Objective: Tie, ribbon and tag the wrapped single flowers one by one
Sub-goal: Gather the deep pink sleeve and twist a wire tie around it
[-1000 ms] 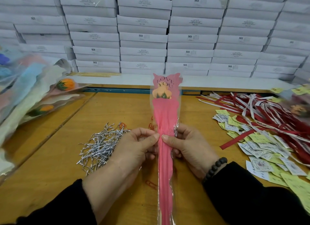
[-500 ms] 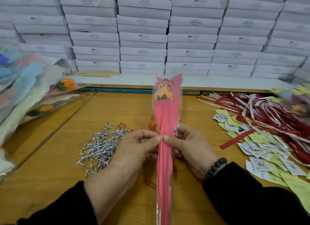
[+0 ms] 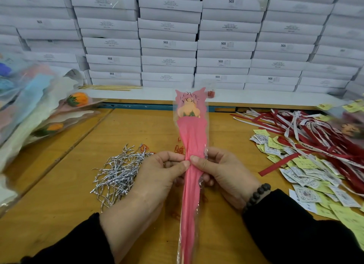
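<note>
A single flower in a pink sleeve with clear film (image 3: 192, 133) stands upright over the wooden table (image 3: 59, 200), an orange bloom near its top under the words "LOVE YOU". My left hand (image 3: 157, 173) and my right hand (image 3: 222, 171) grip the sleeve from both sides at its narrowing middle, thumbs meeting on the front. A heap of silver twist ties (image 3: 118, 171) lies just left of my left hand. Red and white ribbons (image 3: 315, 133) and yellow and white paper tags (image 3: 307, 171) are spread on the right.
Wrapped flowers (image 3: 39, 110) in pale sleeves are piled at the left edge. More wrapped flowers (image 3: 350, 125) lie at the far right. Stacked white boxes (image 3: 169, 45) form a wall behind the table. Red paper clips (image 3: 179, 150) lie behind the sleeve.
My thumbs have slid a little lower and closer together on the sleeve, pinching it narrower. The flower top has tilted slightly right.
</note>
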Demonstrator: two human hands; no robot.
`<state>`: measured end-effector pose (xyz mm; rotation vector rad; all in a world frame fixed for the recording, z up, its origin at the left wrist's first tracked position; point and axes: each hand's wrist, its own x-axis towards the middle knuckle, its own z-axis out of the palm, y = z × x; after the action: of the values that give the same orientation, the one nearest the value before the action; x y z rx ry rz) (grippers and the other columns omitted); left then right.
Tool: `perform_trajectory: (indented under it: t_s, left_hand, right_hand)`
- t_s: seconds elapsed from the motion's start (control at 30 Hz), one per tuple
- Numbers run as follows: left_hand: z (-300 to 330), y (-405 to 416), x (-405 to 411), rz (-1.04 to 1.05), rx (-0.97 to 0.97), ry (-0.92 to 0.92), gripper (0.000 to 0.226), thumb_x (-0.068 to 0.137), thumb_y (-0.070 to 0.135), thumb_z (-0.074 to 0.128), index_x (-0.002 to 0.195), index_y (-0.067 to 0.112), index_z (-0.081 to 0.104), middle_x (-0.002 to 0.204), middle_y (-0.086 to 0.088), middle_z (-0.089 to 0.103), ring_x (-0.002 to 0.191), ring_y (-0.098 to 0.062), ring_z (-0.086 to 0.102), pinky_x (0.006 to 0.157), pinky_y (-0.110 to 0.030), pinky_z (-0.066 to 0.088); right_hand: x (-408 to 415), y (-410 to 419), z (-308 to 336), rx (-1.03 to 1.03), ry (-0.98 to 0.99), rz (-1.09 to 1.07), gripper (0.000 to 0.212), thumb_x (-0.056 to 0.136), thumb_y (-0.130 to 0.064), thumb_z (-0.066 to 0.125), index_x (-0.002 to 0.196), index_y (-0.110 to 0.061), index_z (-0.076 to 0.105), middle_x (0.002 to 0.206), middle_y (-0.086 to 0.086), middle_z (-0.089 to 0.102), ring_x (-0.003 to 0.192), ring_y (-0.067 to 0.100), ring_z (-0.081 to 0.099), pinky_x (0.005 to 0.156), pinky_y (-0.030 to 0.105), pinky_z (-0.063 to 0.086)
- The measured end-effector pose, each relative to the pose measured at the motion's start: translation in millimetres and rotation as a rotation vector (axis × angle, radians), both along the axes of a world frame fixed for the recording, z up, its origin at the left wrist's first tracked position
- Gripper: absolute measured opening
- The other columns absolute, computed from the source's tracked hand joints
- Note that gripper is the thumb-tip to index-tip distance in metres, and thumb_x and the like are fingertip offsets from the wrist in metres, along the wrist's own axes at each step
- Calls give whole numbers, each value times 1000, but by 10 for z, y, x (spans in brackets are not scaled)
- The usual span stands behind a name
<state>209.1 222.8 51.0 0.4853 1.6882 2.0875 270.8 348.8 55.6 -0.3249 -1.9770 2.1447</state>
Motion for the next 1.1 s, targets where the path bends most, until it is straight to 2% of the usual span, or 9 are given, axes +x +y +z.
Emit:
perform_trajectory:
  t_s: [0.1,0.2,0.3,0.37,0.47,0.63,0.77,0.87,1.1]
  left_hand:
    - [19,-8,21,7,-20,17,7,79,-5,64,79,2,62,68,-16,60,58,-24,53,60,-33,46]
    - [35,-22,32,-4,-39,29,6,79,-3,65,79,2,62,65,-13,59,55,-19,52,58,-31,46]
    - [36,-22,24,-2,-49,25,5,79,-2,65,81,2,63,64,-13,58,51,-18,51,53,-28,46]
    - [29,-18,16,4,-48,23,5,79,-2,66,81,2,63,63,-11,58,49,-16,51,51,-27,45]
    - [23,-19,7,10,-48,29,6,78,-1,66,80,3,63,58,-7,57,46,-12,50,50,-26,45]
    - [22,-22,0,1,-41,43,6,78,-2,66,84,1,63,62,-10,58,47,-11,51,49,-21,46]
    - [12,-27,4,-11,-26,47,9,78,-2,66,87,-1,63,69,-16,60,57,-20,55,55,-26,48]
    - [5,-12,4,-17,-2,35,10,78,-4,65,87,-2,62,67,-15,60,49,-14,56,46,-19,47]
    - [-13,4,-2,-26,26,27,9,77,-5,65,84,-2,61,61,-11,58,43,-10,56,40,-17,44]
  right_hand:
    - [15,29,51,-10,-38,-2,25,69,-25,71,83,-5,63,55,1,60,42,6,48,39,14,40]
    - [52,87,113,87,-134,5,21,74,-26,71,80,-8,61,52,1,52,41,7,40,38,16,31]
    - [71,126,153,86,-168,57,16,80,-14,67,88,0,62,57,4,51,42,8,38,39,17,29]
    - [71,120,162,40,-179,83,26,81,-3,65,102,11,59,61,7,55,42,7,44,38,15,34]
    - [64,117,147,-53,-157,107,31,80,4,63,107,17,55,66,10,60,44,7,51,40,13,41]
    - [48,98,112,-120,-133,113,23,80,5,62,100,14,58,64,11,61,44,7,54,42,12,45]
    - [45,96,101,-148,-121,118,19,79,5,62,97,9,62,66,11,65,46,7,57,44,13,48]
    - [47,86,97,-142,-114,112,15,78,5,62,93,5,64,67,11,65,46,7,57,44,13,48]
    - [52,86,99,94,-107,42,8,75,-1,70,78,-9,69,58,-3,58,48,3,46,45,13,39]
